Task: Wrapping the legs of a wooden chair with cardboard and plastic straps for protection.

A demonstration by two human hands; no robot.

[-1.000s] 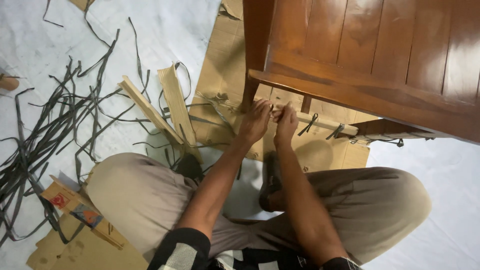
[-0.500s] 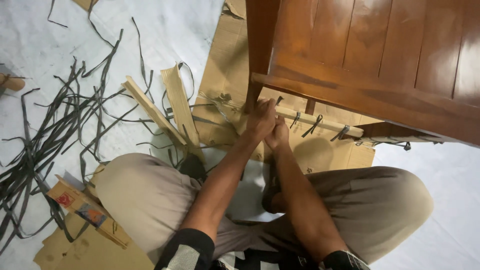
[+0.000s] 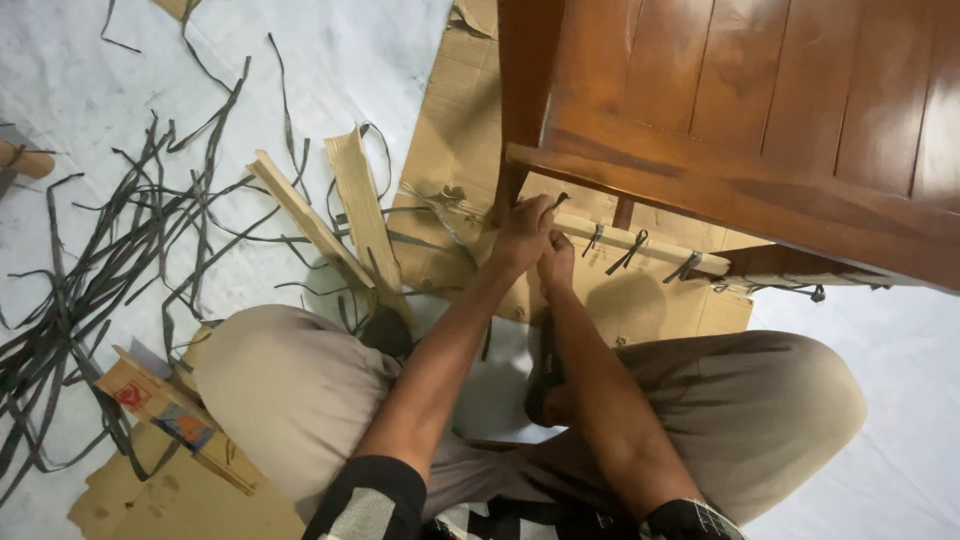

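A brown wooden chair [image 3: 760, 110] stands on flattened cardboard [image 3: 640, 300] in front of me. Its lower rail [image 3: 650, 245] is wrapped in pale cardboard bound by dark plastic ties. My left hand [image 3: 522, 235] grips the wrapped rail near the chair leg [image 3: 520, 100], fingers curled around a dark strap. My right hand [image 3: 556, 262] is pressed just below and beside it, fingers closed on the same wrapping. I sit cross-legged in beige trousers, both forearms reaching forward.
A tangle of dark plastic straps [image 3: 110, 280] lies across the white floor at left. Two cardboard corner strips [image 3: 345, 225] rest near my left knee. A printed cardboard piece [image 3: 165, 415] and more cardboard [image 3: 190, 500] lie at lower left.
My hands have shifted slightly along the wrapped rail toward the chair leg and come closer together. The view has drifted a little; the chair stays put.
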